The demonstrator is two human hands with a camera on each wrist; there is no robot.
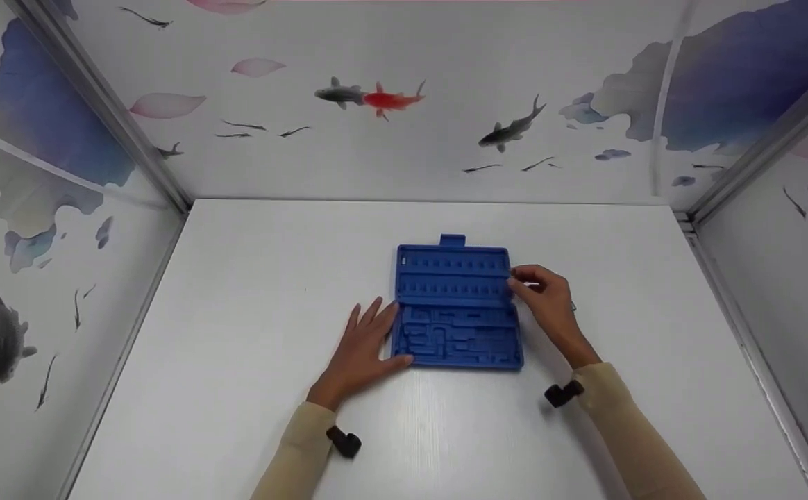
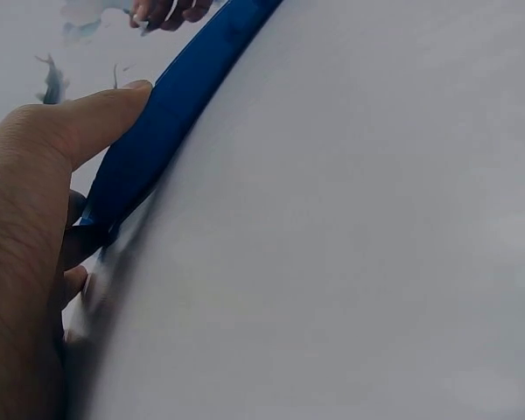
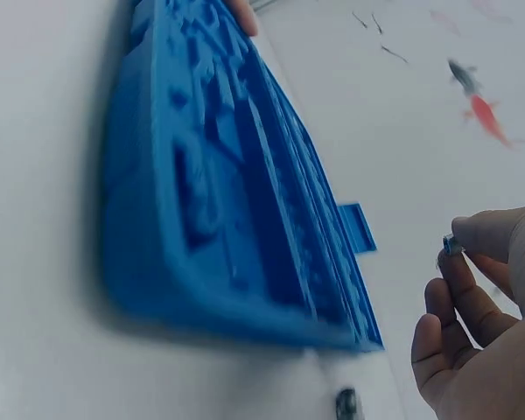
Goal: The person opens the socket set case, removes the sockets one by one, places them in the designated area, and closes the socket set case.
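Left hand [image 1: 361, 354] lies flat against the blue tray [image 1: 456, 309] edge; right hand [image 1: 546, 298] fingers pinch a small bit [image 3: 451, 246].

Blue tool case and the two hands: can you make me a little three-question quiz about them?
1. True or false: the blue tool case lies open on the white table.
2. Which hand pinches a small metal bit?
3. The left hand touches the case on its: A) lid tab B) near-left edge C) right edge.

Key: 1 true. 2 the right hand. 3 B.
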